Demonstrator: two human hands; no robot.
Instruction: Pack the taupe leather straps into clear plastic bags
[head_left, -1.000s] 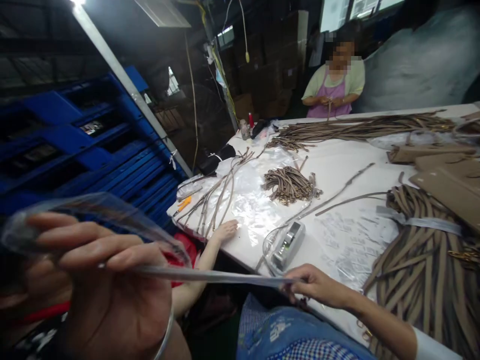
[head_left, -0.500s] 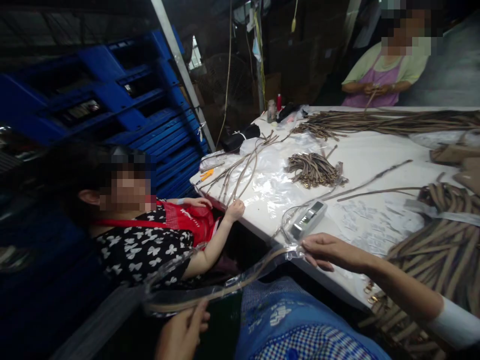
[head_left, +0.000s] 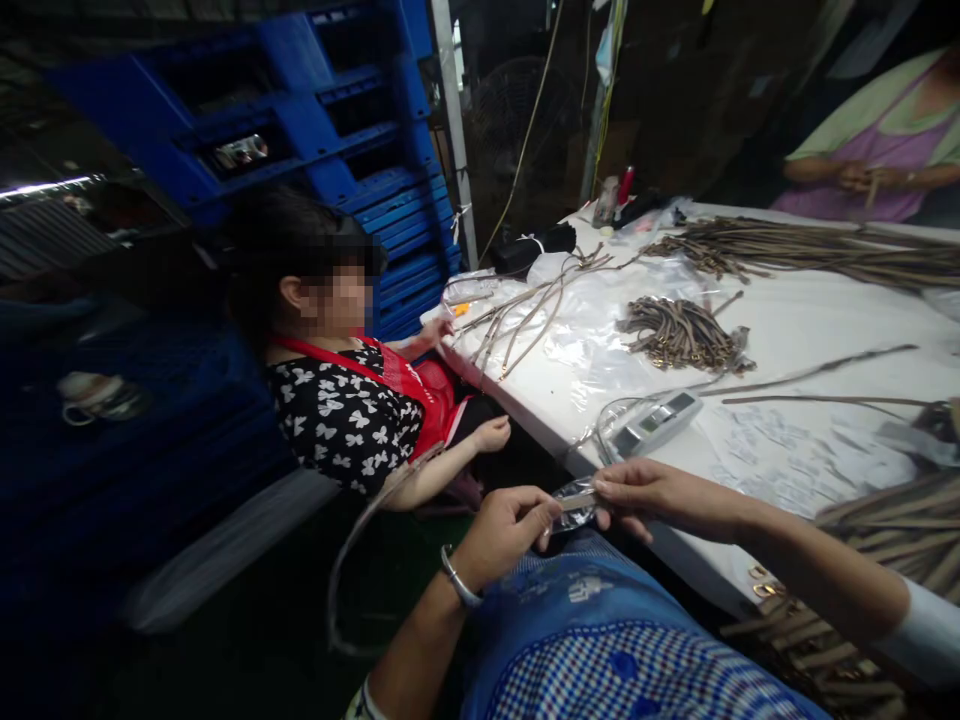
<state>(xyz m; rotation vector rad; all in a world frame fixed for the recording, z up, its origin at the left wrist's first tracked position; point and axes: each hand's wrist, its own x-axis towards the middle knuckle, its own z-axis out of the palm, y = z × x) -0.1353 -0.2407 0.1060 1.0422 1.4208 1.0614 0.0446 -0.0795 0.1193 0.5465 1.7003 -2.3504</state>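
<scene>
Before the apron (head_left: 577, 600), left hand (head_left: 504, 530) and right hand (head_left: 649, 492) pinch a strap (head_left: 577, 502).

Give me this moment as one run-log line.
left grip: pinching plastic-sleeved strap | right grip: pinching same strap | grey device: on white table | strap pile: on table, beyond device

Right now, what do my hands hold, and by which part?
Your left hand and right hand pinch a strap in clear plastic, close together; whether at its end cannot be told.
</scene>
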